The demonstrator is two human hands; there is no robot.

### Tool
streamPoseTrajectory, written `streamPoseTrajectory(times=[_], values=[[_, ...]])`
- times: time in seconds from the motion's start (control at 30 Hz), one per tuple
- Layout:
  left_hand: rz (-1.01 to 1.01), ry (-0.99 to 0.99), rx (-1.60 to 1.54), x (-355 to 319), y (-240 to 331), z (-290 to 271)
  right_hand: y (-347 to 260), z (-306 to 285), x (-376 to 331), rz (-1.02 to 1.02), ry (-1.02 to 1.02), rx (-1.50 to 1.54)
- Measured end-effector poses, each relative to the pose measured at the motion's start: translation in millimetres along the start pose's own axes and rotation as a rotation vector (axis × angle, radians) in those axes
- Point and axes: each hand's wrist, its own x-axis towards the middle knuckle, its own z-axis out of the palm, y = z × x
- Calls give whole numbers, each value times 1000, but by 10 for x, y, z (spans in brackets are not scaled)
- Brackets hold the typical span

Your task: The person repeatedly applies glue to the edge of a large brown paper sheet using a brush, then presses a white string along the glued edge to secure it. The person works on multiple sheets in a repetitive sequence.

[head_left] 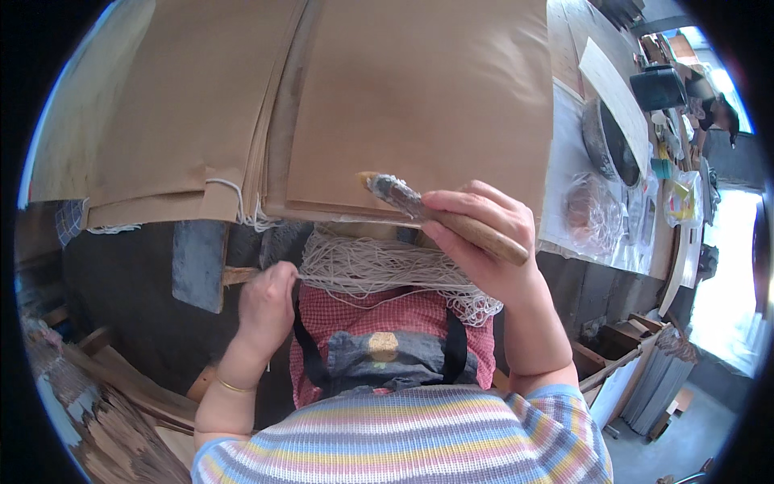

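My right hand (482, 242) grips a wooden-handled brush (439, 218), its worn bristle tip resting near the front edge of a stack of brown paper sheets (419, 105). My left hand (266, 302) pinches a strand from a bundle of off-white cords (379, 270) that lies across my lap, just below the table edge. Under the cords is a red checked apron with a grey pocket (387, 355).
A second stack of brown paper sheets (169, 113) lies to the left, with loose cord ends hanging off it. A dark bowl (609, 141), a clear plastic bag (588, 211) and small items crowd the right end of the table. Wood scraps (97, 411) sit lower left.
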Motion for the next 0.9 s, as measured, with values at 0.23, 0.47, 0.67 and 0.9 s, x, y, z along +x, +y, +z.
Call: streamPoseTrajectory(times=[0.23,0.47,0.67,0.9], values=[[336,199,295,617,471,-119,22,170,199,186,-68,-22],[145,18,293,759,402,115,-75,231,271,140,-1,14],[262,41,374,781,478,1,168,4,1,613,85,73],[237,26,391,802,508,13,534,-697,-491,729,189,-263]])
